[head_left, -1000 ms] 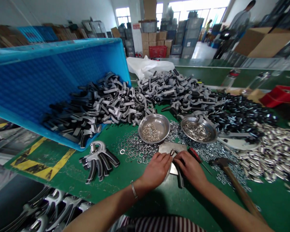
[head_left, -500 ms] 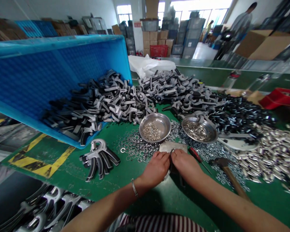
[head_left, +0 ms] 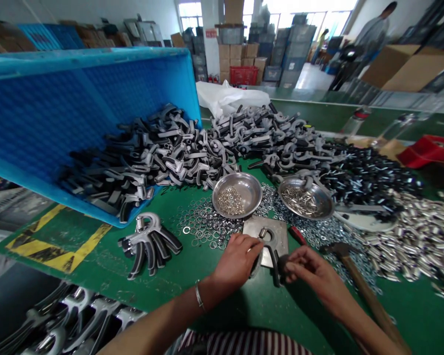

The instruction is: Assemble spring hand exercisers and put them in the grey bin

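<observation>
A grey and black hand-gripper handle (head_left: 271, 246) lies on a small square metal plate (head_left: 277, 232) on the green table. My left hand (head_left: 239, 259) is closed on the handle's left side, pressing it down. My right hand (head_left: 311, 271) hovers just right of the handle's black grip end, its fingers pinched on something I cannot make out. Two steel bowls stand just beyond: one (head_left: 237, 195) with small washers, one (head_left: 305, 198) with pins.
A tipped blue crate (head_left: 77, 113) spills handle parts at the left. Several finished grippers (head_left: 150, 242) lie left of my hands. A hammer (head_left: 358, 278) and a red-handled screwdriver (head_left: 298, 235) lie to the right. Loose washers, metal sleeves (head_left: 418, 236) and black parts cover the table. A person stands far back right.
My right hand has drawn back from the plate toward me and to the right, uncovering the handle and plate. The left hand stays on the handle.
</observation>
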A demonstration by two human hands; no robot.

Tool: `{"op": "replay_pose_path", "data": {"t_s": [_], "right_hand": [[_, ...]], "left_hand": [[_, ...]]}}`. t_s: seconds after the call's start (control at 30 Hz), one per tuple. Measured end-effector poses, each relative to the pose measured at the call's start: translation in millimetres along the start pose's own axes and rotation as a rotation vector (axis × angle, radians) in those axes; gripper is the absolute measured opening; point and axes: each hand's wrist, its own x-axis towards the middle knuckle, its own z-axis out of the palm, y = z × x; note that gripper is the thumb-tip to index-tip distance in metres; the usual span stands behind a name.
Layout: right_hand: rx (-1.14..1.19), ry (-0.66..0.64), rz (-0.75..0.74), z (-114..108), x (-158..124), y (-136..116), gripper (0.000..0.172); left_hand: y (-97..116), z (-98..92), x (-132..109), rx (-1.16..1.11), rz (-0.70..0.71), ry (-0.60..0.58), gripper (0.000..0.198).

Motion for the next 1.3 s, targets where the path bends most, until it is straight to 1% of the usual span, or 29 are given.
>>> {"op": "replay_pose_path", "data": {"t_s": [0.1,0.2,0.27,0.33,0.4,0.47,0.5,0.53,0.57,0.63,0.7,0.73,0.8,0.87,0.93,1.07,1.2,1.3], "right_hand": [[0.267,-0.123,0.052,18.2,-8.6,5.8,0.026],[0.471,-0.194,0.061,31.1,-9.9,8.3,0.028],[0.58,-0.203,0.07,36.2,-8.7,9.1,0.029],[0.669,-0.184,0.087,40.3,-6.8,9.7,0.03],[0.725,-0.154,0.1,44.0,-4.6,10.0,0.03],[0.712,-0.135,0.085,46.0,-2.1,9.8,0.028],[0.658,-0.136,0.066,45.7,-0.6,9.7,0.025],[0.554,-0.131,0.036,44.4,1.1,9.6,0.022],[0.396,-0.109,-0.018,42.0,3.3,9.8,0.018],[-0.046,-0.022,-0.201,34.7,9.0,11.9,0.014],[-0.508,0.081,-0.416,27.0,16.4,16.0,0.025],[-0.69,0.109,-0.506,23.9,20.2,18.4,0.032],[-0.942,0.102,-0.611,20.2,26.9,22.6,0.042],[-1.09,0.08,-0.665,19.5,31.4,24.9,0.046],[-1.182,0.07,-0.701,20.0,33.6,25.5,0.046],[-1.291,0.047,-0.731,19.5,34.2,25.5,0.046],[-1.376,0.006,-0.761,17.1,34.3,25.5,0.049],[-1.407,0.007,-0.743,16.3,34.1,24.8,0.05]], "left_hand": [[23.3,-5.1,-5.8,-0.29,-0.016,0.049,0.023],[38.4,-6.1,-8.2,-0.602,-0.102,0.085,0.021],[41.0,-5.6,-7.6,-0.791,-0.192,0.069,0.021],[40.2,-5.7,-6.4,-0.94,-0.291,0.043,0.019],[38.3,-6.8,-5.3,-1.026,-0.39,0.029,0.016],[35.4,-9.0,-3.9,-1.049,-0.446,0.013,0.014],[33.2,-10.4,-2.9,-1.034,-0.448,0.003,0.014],[30.2,-11.9,-1.6,-0.994,-0.434,-0.002,0.013],[26.3,-13.4,0.0,-0.926,-0.41,0.008,0.012],[16.3,-15.6,3.6,-0.701,-0.34,0.056,0.009],[5.0,-16.0,7.1,-0.422,-0.239,0.081,0.008],[-0.3,-15.1,8.5,-0.296,-0.182,0.07,0.009],[-8.8,-11.3,10.3,-0.104,-0.069,0.017,0.012],[-14.4,-5.3,10.8,0.012,0.006,-0.018,0.015],[-17.9,1.0,10.3,0.066,0.035,-0.025,0.017],[-22.0,9.0,8.4,0.069,0.02,-0.013,0.016],[-23.3,10.0,7.8,0.058,0.015,-0.02,0.016],[-23.2,9.5,7.5,0.056,0.015,-0.027,0.017]]}}
